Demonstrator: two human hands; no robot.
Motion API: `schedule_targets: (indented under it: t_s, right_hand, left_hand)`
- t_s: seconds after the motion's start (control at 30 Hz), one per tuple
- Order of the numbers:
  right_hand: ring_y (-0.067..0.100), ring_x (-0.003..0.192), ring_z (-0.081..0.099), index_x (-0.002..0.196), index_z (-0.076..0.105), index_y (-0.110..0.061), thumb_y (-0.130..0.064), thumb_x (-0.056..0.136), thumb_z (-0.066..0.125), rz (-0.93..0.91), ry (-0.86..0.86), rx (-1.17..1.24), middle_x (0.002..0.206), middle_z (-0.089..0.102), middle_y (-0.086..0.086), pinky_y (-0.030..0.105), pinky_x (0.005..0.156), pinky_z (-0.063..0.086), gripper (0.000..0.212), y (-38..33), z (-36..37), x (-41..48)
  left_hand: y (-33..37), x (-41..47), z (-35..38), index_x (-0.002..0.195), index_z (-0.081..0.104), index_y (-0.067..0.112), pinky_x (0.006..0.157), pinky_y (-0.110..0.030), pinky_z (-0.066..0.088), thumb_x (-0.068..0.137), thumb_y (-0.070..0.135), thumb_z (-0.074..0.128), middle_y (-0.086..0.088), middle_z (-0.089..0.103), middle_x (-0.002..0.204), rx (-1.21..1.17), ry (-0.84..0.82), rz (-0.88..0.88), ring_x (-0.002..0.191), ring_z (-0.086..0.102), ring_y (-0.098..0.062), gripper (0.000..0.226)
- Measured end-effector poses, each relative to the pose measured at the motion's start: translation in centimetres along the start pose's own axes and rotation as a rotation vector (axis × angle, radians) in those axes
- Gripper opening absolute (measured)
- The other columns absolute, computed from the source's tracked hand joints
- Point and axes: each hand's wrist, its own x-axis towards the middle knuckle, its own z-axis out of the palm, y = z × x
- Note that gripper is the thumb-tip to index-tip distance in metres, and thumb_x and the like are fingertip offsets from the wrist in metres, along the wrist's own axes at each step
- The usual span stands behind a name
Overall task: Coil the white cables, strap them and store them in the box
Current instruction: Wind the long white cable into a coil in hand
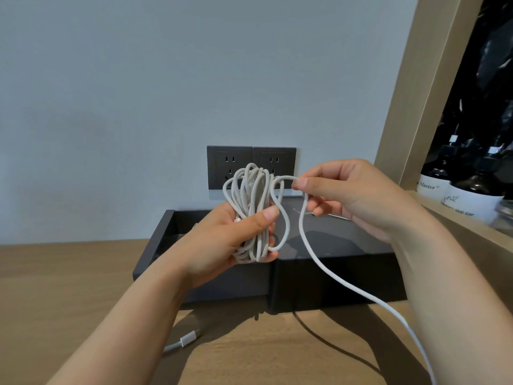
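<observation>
White cable (249,190), mostly wound: one bundle of loops gripped in the left hand (219,245) above the one black box (333,279); the right hand (352,195) pinches the single free length, which trails off lower right. One plug end (188,337) lies on the desk (55,273). Probably left: final turns, strapping, storing

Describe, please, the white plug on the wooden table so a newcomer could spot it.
Find the black open box on the brown wooden table. In front of it rests a small white rectangular plug; unlike the coiled white cable, it lies unheld.
</observation>
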Motion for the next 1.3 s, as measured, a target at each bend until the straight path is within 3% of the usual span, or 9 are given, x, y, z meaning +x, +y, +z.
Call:
schedule_targets:
  t_s: [0.2,0.37,0.6,0.77,0.87,1.1,1.23,1.3]
  right_hand:
    - [0.01,0.058,0.061,0.081,0.073,-0.01,-0.011,0.089,0.067,0.002,-0.004,0.034,0.064,0.065,0.004,0.017,0.059,0.053,0.011,0.1,0.3,0.1]
    - [0.007,0.051,0.051,0.084,0.071,-0.014,-0.018,0.092,0.064,0.0,0.037,-0.018,0.071,0.066,0.0,0.016,0.051,0.045,0.011,0.0,0.4,0.1]
    - [0.004,0.044,0.044,0.08,0.065,-0.012,-0.017,0.093,0.063,-0.004,0.052,-0.116,0.062,0.061,-0.003,0.013,0.044,0.039,0.014,-0.2,0.2,0.0]
    - [0.003,0.042,0.036,0.078,0.068,-0.012,-0.017,0.091,0.064,0.149,-0.021,-0.043,0.059,0.056,-0.004,0.012,0.04,0.031,0.014,0.7,-0.2,0.2]
    - [0.003,0.04,0.036,0.082,0.071,-0.008,-0.013,0.092,0.064,0.218,-0.003,-0.033,0.059,0.056,-0.003,0.011,0.038,0.03,0.014,1.4,-0.1,0.7]
    - [0.003,0.037,0.038,0.08,0.07,-0.003,-0.011,0.09,0.065,0.377,-0.041,-0.175,0.052,0.054,-0.003,0.011,0.037,0.032,0.014,2.4,0.3,1.0]
    - [0.003,0.036,0.037,0.08,0.068,-0.001,-0.01,0.09,0.066,0.341,0.036,-0.093,0.053,0.054,-0.001,0.012,0.036,0.031,0.013,2.4,0.4,1.5]
    - [0.003,0.038,0.033,0.084,0.068,-0.002,-0.014,0.09,0.066,0.288,0.055,-0.055,0.058,0.057,-0.001,0.013,0.036,0.026,0.013,2.2,0.1,1.4]
  left_hand:
    - [0.3,-0.2,0.4,0.095,0.063,0.012,0.072,-0.03,0.056,0.078,0.034,0.068,-0.01,0.061,0.083,0.077,0.057,0.0,0.074,0.064,-0.016,0.029]
    - [0.2,0.1,0.4,0.088,0.065,0.017,0.064,-0.027,0.055,0.081,0.033,0.069,-0.005,0.061,0.073,0.18,0.197,0.113,0.065,0.061,-0.015,0.018]
    - [0.2,0.8,0.0,0.08,0.054,0.011,0.054,-0.025,0.051,0.079,0.022,0.069,-0.001,0.05,0.061,-0.297,0.28,0.195,0.051,0.051,-0.012,0.019]
    - [1.3,0.4,-0.6,0.078,0.05,0.017,0.054,-0.019,0.052,0.074,0.025,0.064,0.006,0.041,0.06,-0.694,0.334,0.259,0.05,0.045,-0.004,0.016]
    - [1.1,0.4,-0.7,0.08,0.048,0.019,0.056,-0.017,0.047,0.077,0.025,0.062,0.006,0.036,0.061,-0.703,0.29,0.247,0.05,0.041,-0.003,0.016]
    - [1.3,0.4,-0.1,0.076,0.051,0.015,0.056,-0.022,0.053,0.078,0.024,0.062,0.004,0.041,0.058,-0.711,0.296,0.261,0.046,0.046,-0.005,0.014]
    - [1.0,0.5,-0.2,0.081,0.049,0.014,0.044,-0.018,0.043,0.079,0.024,0.062,0.003,0.039,0.06,-0.669,0.256,0.226,0.046,0.041,-0.006,0.015]
    - [0.6,0.6,-0.4,0.081,0.05,0.014,0.043,-0.019,0.042,0.08,0.024,0.064,0.001,0.04,0.061,-0.523,0.25,0.214,0.046,0.042,-0.008,0.018]
